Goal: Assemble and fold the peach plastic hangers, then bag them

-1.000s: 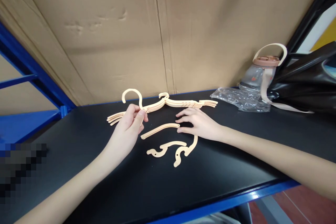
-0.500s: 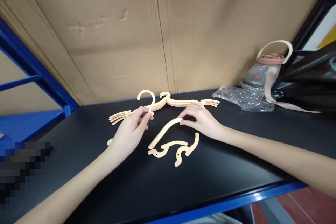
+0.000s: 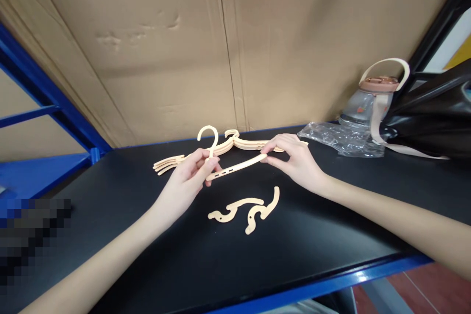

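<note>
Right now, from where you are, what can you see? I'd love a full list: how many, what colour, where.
hook piece: one, cream, in the left hand
slotted bar: one, cream, one end in the right hand, the other at the left hand
curved pieces: two, cream, loose on the tabletop
hangers: several nested, count unclear, cream, back of tabletop
bottle: one, clear with pink lid, back right
plastic wrap: clear, beside the bottle
glossy item: black, right edge
cardboard: brown, behind
frame: blue, left
tabletop: one, black
floor: reddish, lower right
pixelated patch: lower left, contents hidden
left hand: one, bare
right hand: one, bare
</note>
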`<action>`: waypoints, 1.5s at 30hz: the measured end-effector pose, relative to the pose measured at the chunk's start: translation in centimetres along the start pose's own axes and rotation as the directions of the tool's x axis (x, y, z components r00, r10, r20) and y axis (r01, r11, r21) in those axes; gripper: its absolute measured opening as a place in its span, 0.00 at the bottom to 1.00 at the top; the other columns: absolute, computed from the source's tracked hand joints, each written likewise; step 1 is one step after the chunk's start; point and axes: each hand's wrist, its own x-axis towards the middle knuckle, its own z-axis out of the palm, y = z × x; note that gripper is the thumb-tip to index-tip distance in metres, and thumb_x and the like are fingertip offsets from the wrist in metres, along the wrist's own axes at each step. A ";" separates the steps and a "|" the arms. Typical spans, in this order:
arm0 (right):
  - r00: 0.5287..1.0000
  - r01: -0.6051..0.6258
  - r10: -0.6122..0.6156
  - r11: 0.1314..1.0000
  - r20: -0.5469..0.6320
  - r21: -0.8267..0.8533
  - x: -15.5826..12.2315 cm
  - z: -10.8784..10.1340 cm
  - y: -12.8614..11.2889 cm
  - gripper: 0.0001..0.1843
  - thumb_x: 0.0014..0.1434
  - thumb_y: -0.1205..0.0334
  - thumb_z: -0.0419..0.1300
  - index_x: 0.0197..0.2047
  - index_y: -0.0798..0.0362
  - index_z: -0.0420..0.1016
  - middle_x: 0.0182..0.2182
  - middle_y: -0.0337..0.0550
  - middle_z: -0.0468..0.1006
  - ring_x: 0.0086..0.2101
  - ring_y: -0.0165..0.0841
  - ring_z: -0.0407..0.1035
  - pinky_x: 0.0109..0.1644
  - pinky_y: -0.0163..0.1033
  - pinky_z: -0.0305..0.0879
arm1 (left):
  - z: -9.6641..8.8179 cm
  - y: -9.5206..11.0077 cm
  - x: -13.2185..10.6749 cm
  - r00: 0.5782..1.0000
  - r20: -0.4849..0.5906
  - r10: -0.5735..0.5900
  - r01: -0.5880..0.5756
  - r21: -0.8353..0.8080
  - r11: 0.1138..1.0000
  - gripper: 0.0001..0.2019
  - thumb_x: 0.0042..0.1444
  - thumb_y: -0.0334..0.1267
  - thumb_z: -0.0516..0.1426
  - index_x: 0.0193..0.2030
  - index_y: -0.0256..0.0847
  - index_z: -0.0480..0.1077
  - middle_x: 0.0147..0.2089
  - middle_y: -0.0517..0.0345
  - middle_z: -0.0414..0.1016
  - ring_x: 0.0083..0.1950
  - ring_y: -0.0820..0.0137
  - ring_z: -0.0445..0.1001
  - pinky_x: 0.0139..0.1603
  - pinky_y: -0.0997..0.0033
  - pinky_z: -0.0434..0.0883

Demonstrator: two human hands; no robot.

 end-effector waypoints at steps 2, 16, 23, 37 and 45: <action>0.996 -0.086 0.087 0.988 0.001 0.130 -0.1 0.0 -0.3 0.03 0.56 0.62 0.65 0.33 0.51 0.75 0.32 0.38 0.77 0.37 0.35 0.70 0.49 0.45 0.59 | 0.0 0.1 0.0 1.000 0.004 0.007 -0.007 -0.030 1.000 0.12 0.58 0.47 0.55 0.38 0.40 0.64 0.29 0.65 0.64 0.24 0.78 0.59 0.19 0.79 0.55; 0.915 -0.250 0.402 0.616 -0.025 0.747 0.9 -3.1 -2.5 0.09 0.62 0.61 0.58 0.46 0.50 0.74 0.36 0.38 0.76 0.39 0.28 0.72 0.48 0.36 0.70 | 0.6 0.4 -0.9 0.999 0.032 0.044 -0.041 -0.091 0.995 0.13 0.65 0.44 0.47 0.46 0.39 0.66 0.34 0.60 0.67 0.23 0.78 0.58 0.19 0.78 0.58; 0.951 -0.246 0.121 0.855 0.286 0.457 -1.1 -1.4 -5.0 0.19 0.68 0.61 0.49 0.60 0.49 0.61 0.34 0.38 0.69 0.26 0.24 0.68 0.28 0.31 0.69 | 1.2 1.0 -1.9 0.983 0.089 0.163 -0.167 0.046 0.985 0.10 0.63 0.44 0.52 0.42 0.42 0.68 0.31 0.63 0.66 0.27 0.77 0.65 0.24 0.82 0.66; 0.964 -0.038 -0.008 0.985 0.267 0.168 -1.9 -0.4 -5.1 0.12 0.60 0.62 0.61 0.49 0.50 0.74 0.35 0.40 0.78 0.34 0.30 0.71 0.40 0.36 0.67 | 2.4 1.1 -2.3 0.965 0.250 0.080 -0.013 -0.259 0.966 0.07 0.60 0.40 0.56 0.41 0.41 0.70 0.34 0.60 0.72 0.36 0.73 0.72 0.36 0.76 0.71; 0.952 0.001 -0.036 0.993 0.304 0.115 -1.4 -0.7 -4.6 0.09 0.63 0.59 0.57 0.44 0.53 0.74 0.36 0.42 0.76 0.35 0.30 0.70 0.38 0.34 0.64 | 2.3 0.9 -2.0 0.946 0.321 0.051 0.078 -0.377 0.923 0.07 0.60 0.41 0.56 0.38 0.40 0.67 0.27 0.63 0.69 0.27 0.77 0.65 0.27 0.79 0.63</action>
